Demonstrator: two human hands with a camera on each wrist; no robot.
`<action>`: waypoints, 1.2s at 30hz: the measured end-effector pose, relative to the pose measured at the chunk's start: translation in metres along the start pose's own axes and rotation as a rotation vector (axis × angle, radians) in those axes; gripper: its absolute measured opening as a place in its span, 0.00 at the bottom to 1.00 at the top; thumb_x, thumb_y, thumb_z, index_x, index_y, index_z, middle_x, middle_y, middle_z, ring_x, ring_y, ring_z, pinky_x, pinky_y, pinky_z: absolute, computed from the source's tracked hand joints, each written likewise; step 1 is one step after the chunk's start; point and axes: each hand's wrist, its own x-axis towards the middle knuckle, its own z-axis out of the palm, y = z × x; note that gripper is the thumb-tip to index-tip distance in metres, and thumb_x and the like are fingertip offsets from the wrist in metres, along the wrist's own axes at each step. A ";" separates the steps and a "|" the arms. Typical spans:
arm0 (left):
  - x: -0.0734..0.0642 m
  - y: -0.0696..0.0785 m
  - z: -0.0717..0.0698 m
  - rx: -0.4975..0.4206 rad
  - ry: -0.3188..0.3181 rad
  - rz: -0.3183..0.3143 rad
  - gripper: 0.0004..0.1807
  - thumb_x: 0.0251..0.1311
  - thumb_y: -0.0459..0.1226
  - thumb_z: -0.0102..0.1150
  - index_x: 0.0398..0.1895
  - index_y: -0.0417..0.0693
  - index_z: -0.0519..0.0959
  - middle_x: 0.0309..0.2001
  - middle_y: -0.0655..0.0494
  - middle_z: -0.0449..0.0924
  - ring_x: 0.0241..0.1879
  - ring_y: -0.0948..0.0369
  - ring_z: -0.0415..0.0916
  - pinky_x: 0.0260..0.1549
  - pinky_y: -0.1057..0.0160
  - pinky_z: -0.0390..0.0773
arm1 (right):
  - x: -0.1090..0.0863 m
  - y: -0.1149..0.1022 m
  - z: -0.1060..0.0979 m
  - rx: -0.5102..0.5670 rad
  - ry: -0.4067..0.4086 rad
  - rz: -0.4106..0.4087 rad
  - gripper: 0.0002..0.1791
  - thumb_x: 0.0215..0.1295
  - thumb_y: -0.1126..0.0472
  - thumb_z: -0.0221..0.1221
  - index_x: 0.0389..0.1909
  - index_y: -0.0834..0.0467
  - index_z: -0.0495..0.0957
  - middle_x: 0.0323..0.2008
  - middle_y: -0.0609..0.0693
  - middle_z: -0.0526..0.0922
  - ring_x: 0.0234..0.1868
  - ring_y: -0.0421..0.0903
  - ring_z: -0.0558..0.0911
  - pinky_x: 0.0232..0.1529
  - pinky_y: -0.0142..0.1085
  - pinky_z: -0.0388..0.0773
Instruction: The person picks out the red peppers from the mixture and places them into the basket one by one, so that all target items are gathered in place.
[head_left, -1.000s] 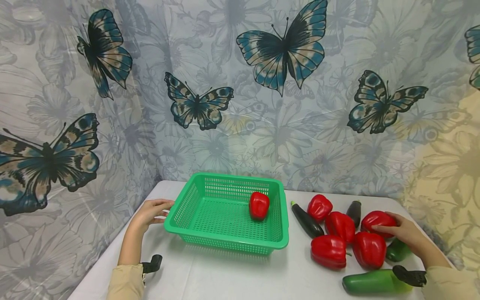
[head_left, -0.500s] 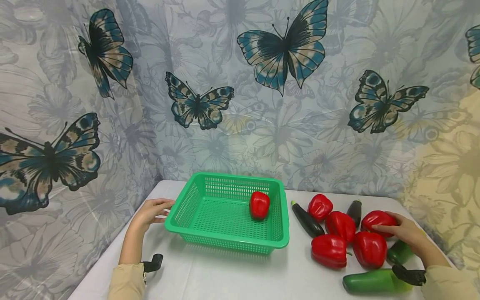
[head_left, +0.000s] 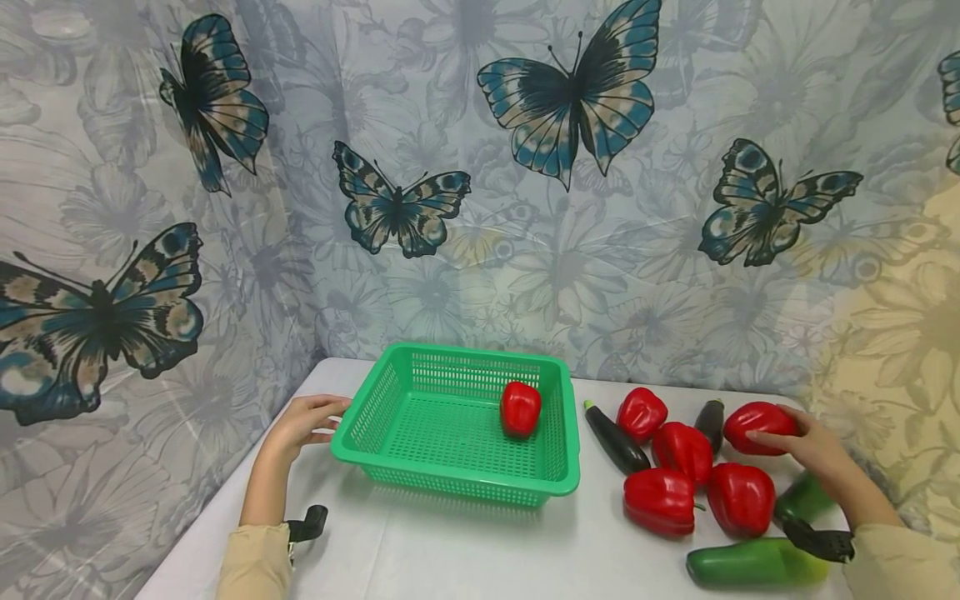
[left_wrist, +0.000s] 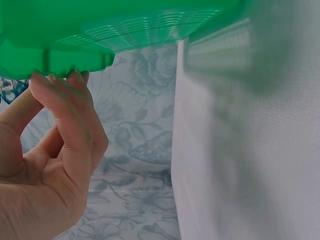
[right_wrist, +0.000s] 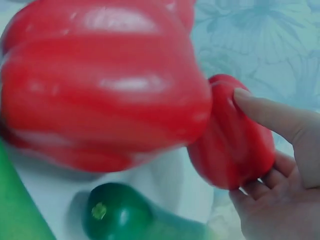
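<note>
My right hand (head_left: pixel 822 457) grips a red bell pepper (head_left: pixel 759 428) at the table's right side, thumb on its near face. In the right wrist view this bell pepper (right_wrist: pixel 232 137) sits between thumb and curled fingers. My left hand (head_left: pixel 300 427) touches the left rim of a green plastic basket (head_left: pixel 456 482). In the left wrist view its bent fingertips (left_wrist: pixel 74 75) meet the basket's rim edge (left_wrist: pixel 75 59); no wrap around it shows. One red bell pepper (head_left: pixel 520 409) lies inside the basket, toward its right end.
Several more red bell peppers (head_left: pixel 660 502) crowd the right half of the white table (head_left: pixel 420 550). Two dark eggplants (head_left: pixel 617 438) lie among them. A long green zucchini (head_left: pixel 750 563) is at the front, with another green vegetable (head_left: pixel 804 502) below my right forearm. Butterfly-print cloth (head_left: pixel 525 275) hangs behind.
My right hand has raised its bell pepper slightly, up from the neighbouring peppers. The left hand stays at the basket rim, and the basket has not visibly moved on the table.
</note>
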 end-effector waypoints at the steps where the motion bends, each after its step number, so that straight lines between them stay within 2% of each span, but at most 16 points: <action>1: 0.000 0.000 0.000 0.001 0.001 -0.001 0.29 0.66 0.49 0.59 0.60 0.34 0.74 0.39 0.60 0.82 0.35 0.66 0.80 0.36 0.64 0.85 | 0.001 -0.001 0.000 0.003 0.021 0.003 0.57 0.65 0.43 0.59 0.72 0.74 0.35 0.65 0.81 0.53 0.60 0.75 0.60 0.50 0.61 0.76; 5: -0.002 0.001 0.000 0.003 0.005 -0.004 0.30 0.66 0.49 0.59 0.60 0.34 0.74 0.39 0.60 0.82 0.35 0.66 0.80 0.36 0.64 0.85 | 0.001 -0.009 0.001 0.031 0.074 -0.008 0.56 0.66 0.42 0.58 0.73 0.73 0.34 0.66 0.81 0.51 0.61 0.75 0.59 0.51 0.63 0.75; 8: -0.002 0.002 0.001 0.003 0.008 -0.004 0.30 0.66 0.49 0.59 0.61 0.34 0.74 0.39 0.60 0.83 0.35 0.66 0.80 0.36 0.64 0.85 | -0.004 -0.019 0.002 0.046 0.081 -0.033 0.56 0.68 0.41 0.55 0.73 0.73 0.32 0.66 0.82 0.48 0.62 0.78 0.55 0.55 0.69 0.68; 11: -0.002 0.002 0.001 0.002 0.009 -0.005 0.30 0.65 0.49 0.60 0.61 0.35 0.74 0.39 0.60 0.83 0.35 0.66 0.80 0.36 0.64 0.85 | -0.008 -0.031 0.006 0.042 0.092 -0.043 0.54 0.70 0.42 0.53 0.73 0.73 0.32 0.67 0.82 0.48 0.63 0.78 0.55 0.55 0.70 0.67; 19: -0.002 0.001 0.001 0.008 0.023 -0.016 0.30 0.65 0.49 0.60 0.60 0.35 0.75 0.38 0.60 0.83 0.35 0.66 0.80 0.36 0.64 0.85 | -0.009 -0.062 0.022 0.084 0.060 -0.113 0.55 0.69 0.42 0.55 0.74 0.70 0.31 0.69 0.80 0.46 0.67 0.77 0.53 0.62 0.71 0.61; 29: -0.004 0.006 0.000 0.031 0.025 0.001 0.26 0.65 0.47 0.60 0.58 0.35 0.77 0.38 0.58 0.84 0.33 0.65 0.81 0.36 0.61 0.86 | -0.010 -0.102 0.043 0.107 0.018 -0.146 0.55 0.68 0.42 0.56 0.76 0.66 0.32 0.71 0.76 0.50 0.69 0.74 0.56 0.63 0.70 0.60; 36: -0.007 0.009 0.000 0.069 0.034 0.013 0.26 0.65 0.47 0.60 0.57 0.35 0.77 0.37 0.56 0.83 0.32 0.64 0.80 0.36 0.60 0.86 | -0.013 -0.123 0.056 0.094 0.000 -0.187 0.54 0.66 0.42 0.58 0.77 0.62 0.35 0.71 0.74 0.53 0.69 0.73 0.57 0.63 0.69 0.63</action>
